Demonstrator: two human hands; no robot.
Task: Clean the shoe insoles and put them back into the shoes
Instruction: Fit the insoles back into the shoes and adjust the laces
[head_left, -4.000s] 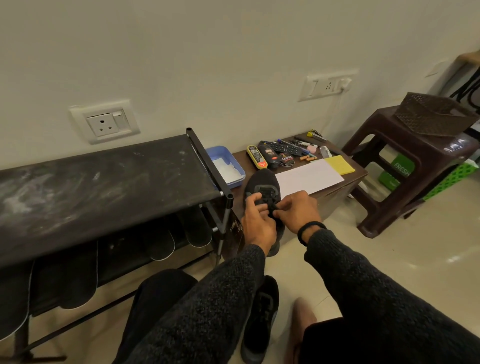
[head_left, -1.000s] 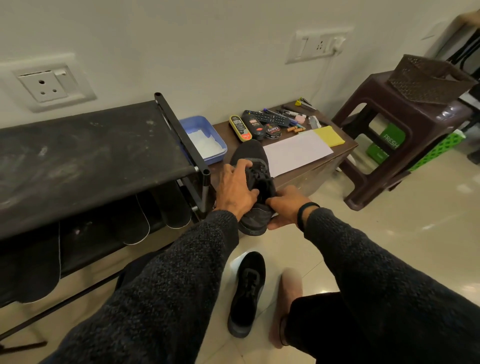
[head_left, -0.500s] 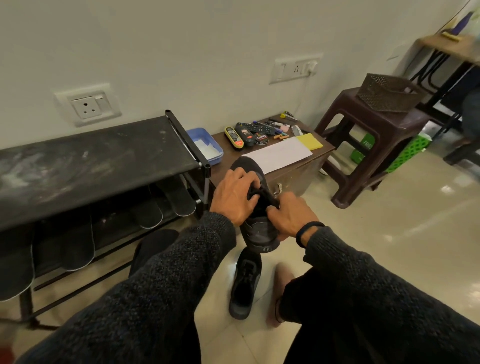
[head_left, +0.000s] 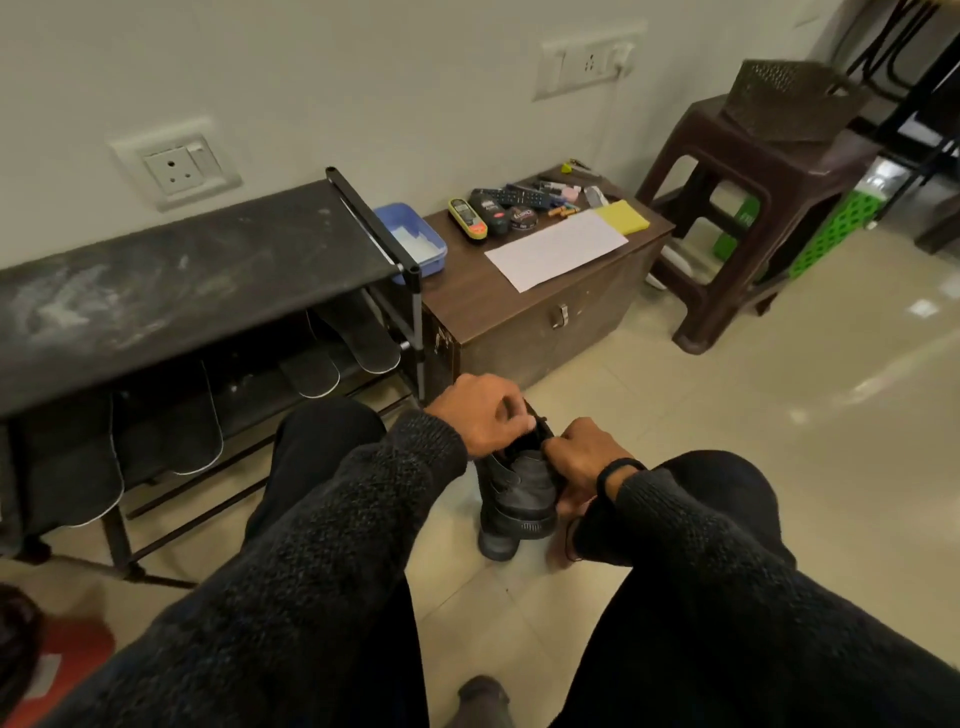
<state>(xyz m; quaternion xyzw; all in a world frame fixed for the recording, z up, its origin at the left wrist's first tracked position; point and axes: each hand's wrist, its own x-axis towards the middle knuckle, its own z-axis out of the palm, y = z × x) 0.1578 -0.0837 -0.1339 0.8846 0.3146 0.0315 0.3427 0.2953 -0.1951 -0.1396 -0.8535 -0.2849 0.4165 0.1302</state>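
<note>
Between the knees, black shoe (head_left: 519, 488) above the floor, both hands, left (head_left: 480, 415), right (head_left: 576, 457), pinching its opening.

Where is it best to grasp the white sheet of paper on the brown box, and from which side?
Probably by the near corner of the white sheet of paper, approached from the front. That corner lies close to the brown box edge, so fingers could slide the flat sheet outward and pinch it.

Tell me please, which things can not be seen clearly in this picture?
- Head view: inside of the black shoe, so any insole there, is covered by the left hand and right hand.
- Second shoe: mostly behind the first.
- Labels on the small items on the wooden box: too small.
</note>
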